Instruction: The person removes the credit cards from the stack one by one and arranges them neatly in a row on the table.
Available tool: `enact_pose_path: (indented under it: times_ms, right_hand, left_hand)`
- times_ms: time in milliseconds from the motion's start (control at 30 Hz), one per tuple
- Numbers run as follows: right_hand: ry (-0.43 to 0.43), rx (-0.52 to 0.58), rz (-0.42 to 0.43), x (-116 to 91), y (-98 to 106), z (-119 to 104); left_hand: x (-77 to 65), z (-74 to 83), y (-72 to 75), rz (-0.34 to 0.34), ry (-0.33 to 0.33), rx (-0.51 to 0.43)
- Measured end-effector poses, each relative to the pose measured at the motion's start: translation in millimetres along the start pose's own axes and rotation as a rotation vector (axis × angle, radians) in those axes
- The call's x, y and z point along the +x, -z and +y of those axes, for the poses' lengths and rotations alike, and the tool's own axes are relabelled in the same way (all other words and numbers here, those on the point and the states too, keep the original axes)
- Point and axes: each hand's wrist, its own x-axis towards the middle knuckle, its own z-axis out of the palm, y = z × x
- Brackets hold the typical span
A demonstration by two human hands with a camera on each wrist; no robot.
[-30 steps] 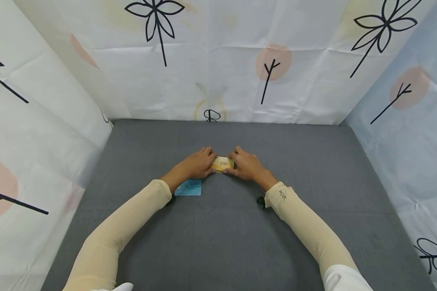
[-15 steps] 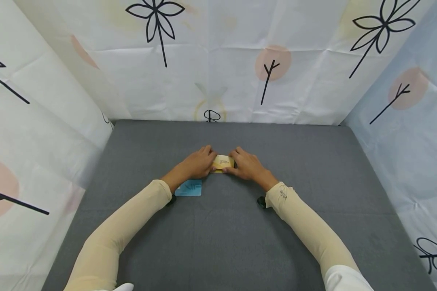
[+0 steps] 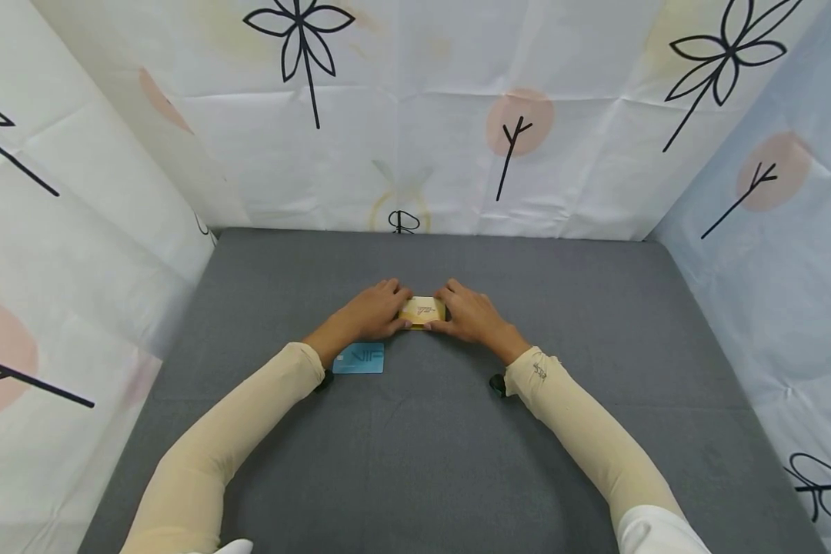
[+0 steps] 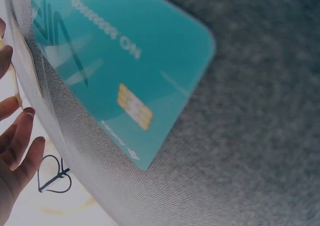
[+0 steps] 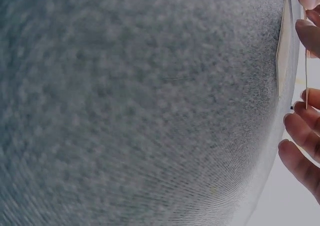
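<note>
My left hand (image 3: pixel 377 309) and right hand (image 3: pixel 467 312) hold a small yellow card (image 3: pixel 422 309) between them, one at each end, fingers at its far side and thumbs at its near side. Both wrist views show this thin card edge-on, pinched at fingertips (image 4: pixel 27 110). Beneath it, a flat pale card-like piece (image 5: pixel 283 50) lies on the grey cloth; its face is hidden. A blue-green card (image 3: pixel 358 358) with a gold chip (image 4: pixel 135 106) and printed letters lies flat on the cloth, near my left wrist and partly covered by it in the head view.
The grey cloth-covered table (image 3: pixel 415 446) spreads around both forearms. White printed fabric (image 3: pixel 415 138) stands along its far edge and on both sides. A dark wrist camera (image 3: pixel 498 385) sits under the right sleeve.
The yellow card rose slightly toward the far side, then came back a little, showing a bit more of its left end. Both hands stay nearly in place; the blue-green card lies still.
</note>
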Motion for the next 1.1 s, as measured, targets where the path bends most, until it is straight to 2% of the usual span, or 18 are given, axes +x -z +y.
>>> enact_pose_path:
  times_ms: [200, 433, 700, 1100]
  right_hand:
    - [-0.004, -0.015, 0.009, 0.0, 0.4, -0.4]
    - [-0.020, -0.030, -0.034, 2.4, 3.5, -0.2]
    - [0.035, -0.024, -0.040, -0.7, 1.9, 3.5]
    - [0.033, 0.010, -0.055, -4.0, 1.9, 3.8]
  left_hand:
    - [-1.1, -1.4, -1.2, -0.009, -0.006, 0.025]
    - [-3.3, -0.1, 2.3, -0.009, -0.003, 0.019]
    - [-4.3, 0.1, -1.4, -0.018, -0.005, 0.044]
    - [-7.6, -0.9, -2.6, 0.002, -0.014, 0.026]
